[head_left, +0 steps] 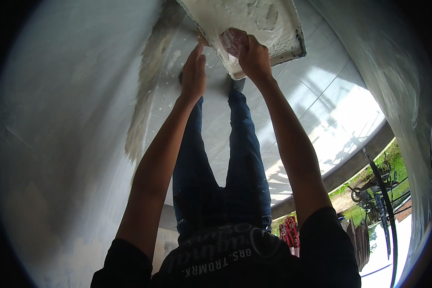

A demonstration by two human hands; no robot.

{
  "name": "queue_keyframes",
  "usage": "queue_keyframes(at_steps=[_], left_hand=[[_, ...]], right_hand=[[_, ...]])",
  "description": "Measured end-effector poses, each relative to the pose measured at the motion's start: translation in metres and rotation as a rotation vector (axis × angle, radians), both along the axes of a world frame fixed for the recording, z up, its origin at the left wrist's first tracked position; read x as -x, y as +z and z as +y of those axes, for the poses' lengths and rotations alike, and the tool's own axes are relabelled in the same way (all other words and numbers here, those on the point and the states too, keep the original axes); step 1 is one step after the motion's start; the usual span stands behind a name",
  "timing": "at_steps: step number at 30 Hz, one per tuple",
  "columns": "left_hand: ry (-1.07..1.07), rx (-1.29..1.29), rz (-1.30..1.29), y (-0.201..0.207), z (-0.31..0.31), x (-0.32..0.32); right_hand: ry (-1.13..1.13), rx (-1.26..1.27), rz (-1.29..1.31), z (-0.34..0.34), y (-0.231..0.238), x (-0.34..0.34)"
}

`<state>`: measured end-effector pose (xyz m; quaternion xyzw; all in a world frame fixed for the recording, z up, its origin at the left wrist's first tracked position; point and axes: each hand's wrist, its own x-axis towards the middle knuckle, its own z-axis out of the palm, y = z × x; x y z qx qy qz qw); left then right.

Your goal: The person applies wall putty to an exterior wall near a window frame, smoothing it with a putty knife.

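My right hand (255,58) is closed around a flat, reddish-brown scraper (234,42), held over the left part of a tray (291,58). White, creamy plaster (247,14) is spread thickly in the tray, with ridges and smears. The tray has a dark, caked rim. Just left of the tray's edge is my left hand (194,77), its fingers stretched forward and its thumb alongside. A small tan patch (203,38) shows at its fingertips; what it is I cannot make out. What supports the tray is hidden.
A grey, smeared wall (72,120) rises close on my left. White spots dot the tiled floor (278,105) along its foot. Translucent plastic sheeting (393,62) hangs on the right. Beyond the floor's raised edge (341,185) lie grass and dark machinery (372,197).
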<state>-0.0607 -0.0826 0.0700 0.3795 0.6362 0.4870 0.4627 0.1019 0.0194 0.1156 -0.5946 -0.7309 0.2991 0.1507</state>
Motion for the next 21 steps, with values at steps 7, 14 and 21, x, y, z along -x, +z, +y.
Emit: queue_keyframes(at_steps=[7, 14, 21], left_hand=[[0.008, -0.013, -0.016, 0.011, 0.004, -0.003], [0.013, 0.016, 0.016, 0.022, -0.004, 0.0], [0.053, -0.01, -0.007, 0.039, -0.011, 0.001]], right_hand=[[0.044, 0.036, 0.014, 0.0, -0.007, -0.003], [0.036, 0.135, 0.028, 0.008, 0.007, -0.007], [0.118, 0.155, 0.087, 0.034, -0.016, -0.028]])
